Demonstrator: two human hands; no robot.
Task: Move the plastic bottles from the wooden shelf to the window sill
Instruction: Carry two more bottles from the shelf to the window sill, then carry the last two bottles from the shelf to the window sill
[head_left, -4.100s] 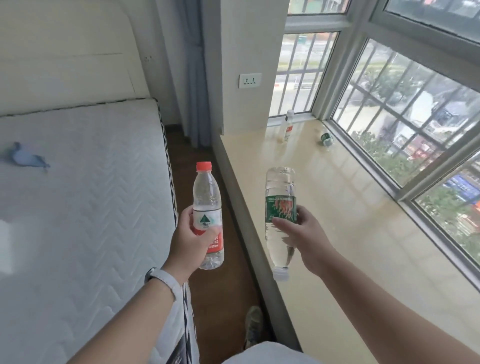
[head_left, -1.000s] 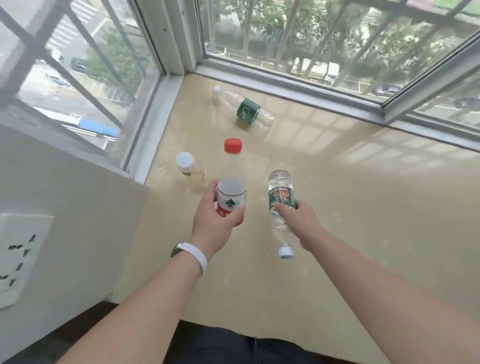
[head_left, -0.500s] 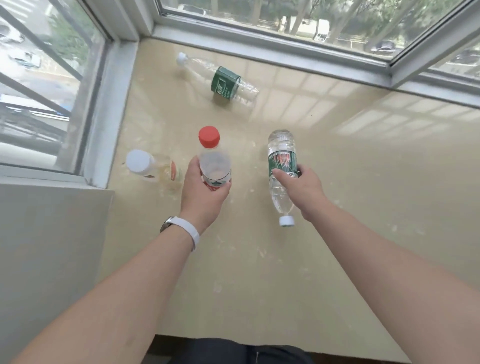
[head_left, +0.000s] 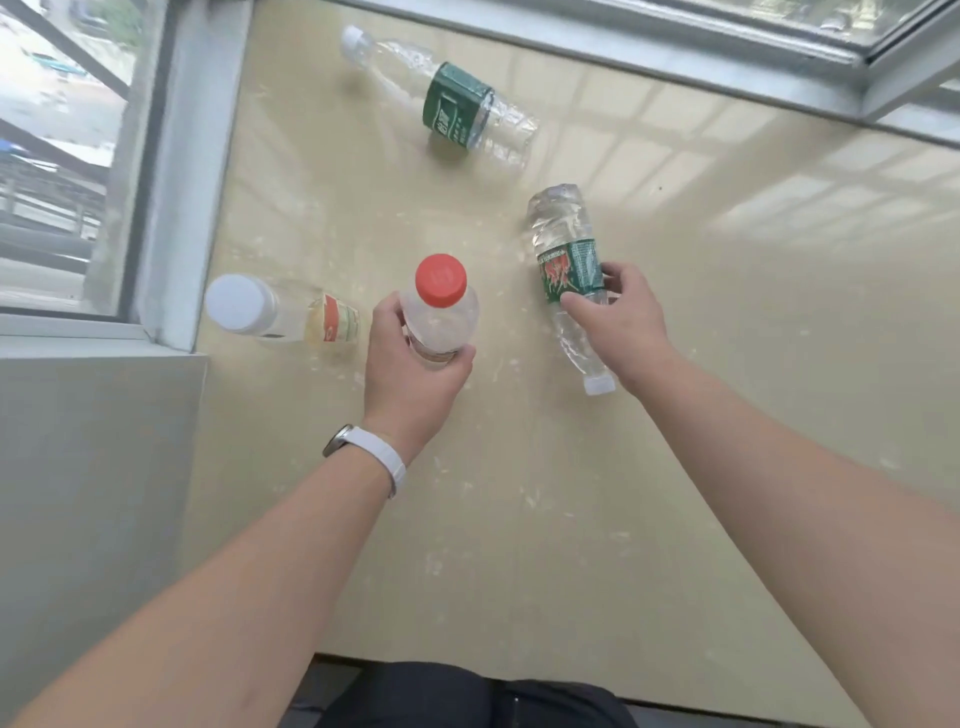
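With the left hand (head_left: 410, 374) wrapped round the upright red-cap bottle (head_left: 441, 312) and the right hand (head_left: 623, 322) gripping the tilted green-label bottle (head_left: 569, 260) above the sill (head_left: 675, 467), lower each onto bare sill, releasing only once steady.

Only one view here: a wide-angle cam on the person's head, tilted almost straight down at the window sill (head_left: 519, 519) and close over it. Both arms come in from the bottom edge. The left hand (head_left: 410, 379) gripping the red-capped bottle (head_left: 441, 291) and the right hand (head_left: 623, 322) gripping the green-label bottle (head_left: 569, 270) land mid-frame. The window frame (head_left: 171, 156) lines the left and top edges.
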